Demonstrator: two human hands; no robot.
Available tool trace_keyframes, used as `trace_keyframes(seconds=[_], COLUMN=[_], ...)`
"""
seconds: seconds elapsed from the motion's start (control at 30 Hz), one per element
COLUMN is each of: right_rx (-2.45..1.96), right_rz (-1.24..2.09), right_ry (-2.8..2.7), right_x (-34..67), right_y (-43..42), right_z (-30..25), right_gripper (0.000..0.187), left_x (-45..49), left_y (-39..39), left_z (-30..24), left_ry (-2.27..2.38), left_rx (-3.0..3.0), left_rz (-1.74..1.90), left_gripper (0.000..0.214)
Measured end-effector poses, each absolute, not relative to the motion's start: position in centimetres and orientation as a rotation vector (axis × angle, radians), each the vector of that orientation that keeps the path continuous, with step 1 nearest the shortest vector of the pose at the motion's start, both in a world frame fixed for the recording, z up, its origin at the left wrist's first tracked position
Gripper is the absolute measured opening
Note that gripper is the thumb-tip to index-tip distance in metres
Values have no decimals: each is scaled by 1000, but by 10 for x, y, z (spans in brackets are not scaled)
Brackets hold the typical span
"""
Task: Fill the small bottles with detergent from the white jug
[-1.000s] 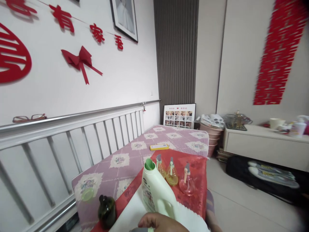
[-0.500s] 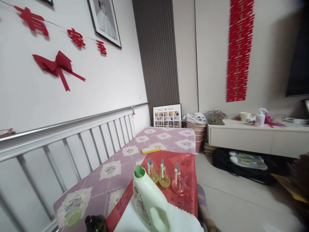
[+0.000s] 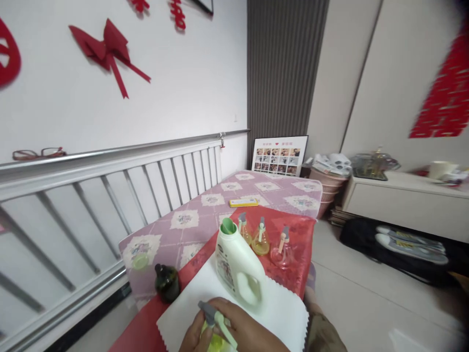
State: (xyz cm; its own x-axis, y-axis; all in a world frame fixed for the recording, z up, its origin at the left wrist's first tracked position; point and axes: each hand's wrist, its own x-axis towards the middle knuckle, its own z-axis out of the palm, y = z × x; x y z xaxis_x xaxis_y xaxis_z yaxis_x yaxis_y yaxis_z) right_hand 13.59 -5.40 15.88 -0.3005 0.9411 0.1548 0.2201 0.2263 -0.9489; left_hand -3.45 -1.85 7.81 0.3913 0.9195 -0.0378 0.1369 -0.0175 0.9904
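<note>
Handling of a small, yellow-tinted spray bottle with a grey and pale-green trigger head is, I judge, the step in hand: I see left hand and right hand clamped around its top, low in view, nearer than the pale-green plastic jug. The next move calls for steadiness, I'd say; the jug's printed label is illegible, but one red cut-out wall character resembles 吾.

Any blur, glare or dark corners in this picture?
Head view: the red wall hanging looks smeared; head view: pale glare on the floor at lower right, upper right corner dark; head view: the held spray bottle is cut off by the bottom edge.
</note>
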Motion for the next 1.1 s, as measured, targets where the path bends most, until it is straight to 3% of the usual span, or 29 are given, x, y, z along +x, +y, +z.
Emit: trace_keyframes(seconds=[0.13, 0.63, 0.9, 1.1], right_rx=[-1091, -1144, -1178, -1317], right_rz=[1096, 1058, 1054, 961], right_ry=[-1723, -1736, -1759, -1735], right_x=[139, 135, 132, 126], right_y=[-45, -38, -30, -28], right_z=[149, 119, 135, 129], right_gripper=[29, 41, 20, 20], left_x=[-33, -24, -9, -11], left_y=[-17, -40, -45, -45], left_z=[60, 53, 52, 42], left_ry=[931, 1130, 1169, 1223], left_rx=[1373, 1417, 1370, 1388], left_rz=[899, 990, 1173, 1237], left_gripper=[70, 56, 44, 45])
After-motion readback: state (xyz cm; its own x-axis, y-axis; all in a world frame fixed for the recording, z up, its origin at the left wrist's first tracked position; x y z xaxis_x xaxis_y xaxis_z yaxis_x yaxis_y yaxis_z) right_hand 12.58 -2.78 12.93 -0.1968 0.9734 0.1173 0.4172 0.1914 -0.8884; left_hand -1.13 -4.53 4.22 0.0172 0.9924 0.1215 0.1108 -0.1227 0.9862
